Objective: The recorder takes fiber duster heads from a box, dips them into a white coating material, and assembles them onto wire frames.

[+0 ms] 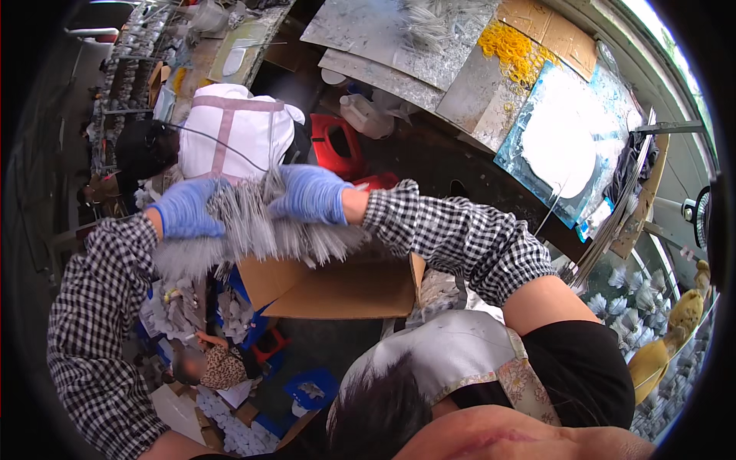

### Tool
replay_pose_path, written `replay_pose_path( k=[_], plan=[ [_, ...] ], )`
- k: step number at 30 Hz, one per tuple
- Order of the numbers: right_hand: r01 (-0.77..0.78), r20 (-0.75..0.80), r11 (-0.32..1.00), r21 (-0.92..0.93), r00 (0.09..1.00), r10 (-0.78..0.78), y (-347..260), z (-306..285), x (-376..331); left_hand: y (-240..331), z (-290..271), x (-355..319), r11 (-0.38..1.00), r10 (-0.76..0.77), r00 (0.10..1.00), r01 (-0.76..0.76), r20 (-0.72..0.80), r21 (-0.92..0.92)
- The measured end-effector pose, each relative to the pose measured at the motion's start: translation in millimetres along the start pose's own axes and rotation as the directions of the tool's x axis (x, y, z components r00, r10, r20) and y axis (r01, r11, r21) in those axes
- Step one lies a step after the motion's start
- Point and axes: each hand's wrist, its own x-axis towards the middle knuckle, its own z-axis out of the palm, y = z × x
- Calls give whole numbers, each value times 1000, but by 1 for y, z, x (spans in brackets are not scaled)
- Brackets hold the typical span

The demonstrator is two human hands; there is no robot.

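Bundle of thin grey strands (257, 222) held up in front of wearer, approx. level, strand ends hanging loose toward wearer. L hand (188, 208) grasping bundle at its L end, fingers wrapped over top; R hand (310, 195) grasping same bundle further R, thumb side toward L hand. Both hands in blue gloves; neither released. Bundle posn: over far edge of cardboard box (345, 295), opening visible; contact betw. bundle & box cannot be told from this angle. Black-and-white checked sleeves (460, 230) cover both forearms. Beyond hands: co-worker in white top (238, 142) w/ pinkish bands, adj. to red stool (337, 146); white jug (366, 115) just behind stool. Far R: workbench (376, 38) w/ more pale strands on top, heap of yellow rings (506, 50), and blue board (512, 157) bearing white patch, nature unclear. Fan (701, 215) at far R edge, partly cut by lens rim. Lower L, well apart from hands: second person in spotted top (226, 364), one arm extended, near blue tub (314, 387) w/ pale pcs. inside.
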Motion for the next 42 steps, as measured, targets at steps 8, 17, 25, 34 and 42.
replay_pose_path(
  k=[8,17,25,34,42],
  plan=[
    [120,-411,982,144,910,-51,105,-227,46,91,-208,231,940,168,984,-140,-64,312],
    [137,-747,845,517,555,366,362,-368,55,320,-289,545,459,212,970,-209,122,863],
    [319,-726,660,680,417,546,295,-346,94,342,-313,561,206,469,854,-356,227,911],
    [292,-763,705,647,272,587,279,-344,110,337,-323,557,-28,650,747,-159,139,987],
    [346,-730,651,676,434,528,306,-377,117,328,-351,560,-48,805,556,-289,209,956]
  ],
)
